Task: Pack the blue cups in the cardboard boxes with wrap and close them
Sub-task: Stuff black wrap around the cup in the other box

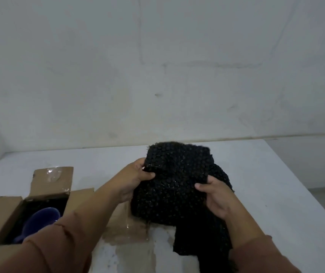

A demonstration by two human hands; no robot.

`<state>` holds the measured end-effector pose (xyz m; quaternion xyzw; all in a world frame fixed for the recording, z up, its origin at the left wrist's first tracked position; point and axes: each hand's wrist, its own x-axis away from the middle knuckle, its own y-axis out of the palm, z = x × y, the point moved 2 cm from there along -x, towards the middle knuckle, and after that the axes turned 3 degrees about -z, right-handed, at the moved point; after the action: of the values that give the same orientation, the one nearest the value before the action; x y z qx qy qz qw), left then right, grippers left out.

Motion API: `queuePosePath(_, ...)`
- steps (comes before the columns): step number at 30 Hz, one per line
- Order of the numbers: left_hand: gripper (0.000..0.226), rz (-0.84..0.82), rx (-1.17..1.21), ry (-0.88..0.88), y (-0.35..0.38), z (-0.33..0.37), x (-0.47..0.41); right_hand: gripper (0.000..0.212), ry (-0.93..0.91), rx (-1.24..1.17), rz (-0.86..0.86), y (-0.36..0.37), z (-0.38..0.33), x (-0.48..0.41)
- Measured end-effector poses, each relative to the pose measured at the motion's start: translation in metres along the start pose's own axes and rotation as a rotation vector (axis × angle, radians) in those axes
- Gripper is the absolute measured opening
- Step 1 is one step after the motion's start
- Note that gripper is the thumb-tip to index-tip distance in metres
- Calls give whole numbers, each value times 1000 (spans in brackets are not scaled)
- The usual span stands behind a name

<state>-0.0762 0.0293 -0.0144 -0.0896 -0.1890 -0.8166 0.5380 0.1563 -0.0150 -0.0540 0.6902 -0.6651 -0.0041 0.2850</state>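
Observation:
A bundle of black bubble wrap (175, 186) is held up over the table's middle. My left hand (136, 178) grips its upper left edge, thumb on the front. My right hand (216, 196) clasps its right side, and a loose tail of wrap hangs below it. At the lower left stands an open cardboard box (9, 211) with its flaps spread. Inside it lies a blue cup (41, 218) on dark wrap, partly hidden by my left sleeve. Whether a cup is inside the held bundle cannot be seen.
Under the bundle lies a brown cardboard flap (126, 227) with shiny tape, belonging to a second box mostly hidden by my arms. The white table (276, 194) ends at the right, and a plain wall runs behind it.

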Motion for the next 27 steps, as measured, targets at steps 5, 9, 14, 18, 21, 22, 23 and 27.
queuePosePath(5,27,27,102,3,-53,2,34,36,-208,284,-41,55,-29,3)
queuePosePath(9,31,50,256,-26,-100,5,63,53,-339,688,-97,108,-35,0)
queuePosePath(14,19,98,9,-71,-130,13,84,54,-350,708,-147,168,-24,-9)
queuePosePath(18,20,227,75,-25,-165,23,102,39,-97,332,-293,194,-7,-13)
queuePosePath(21,25,251,110,13,-189,25,115,47,-8,467,-322,217,14,-19)
queuePosePath(22,30,254,142,31,-197,24,118,41,-15,509,-278,226,20,-22)
queuePosePath(23,36,239,181,46,-206,23,121,34,-29,518,-221,236,24,-23)
queuePosePath(27,35,166,163,56,-231,17,138,22,-71,430,-126,256,34,-32)
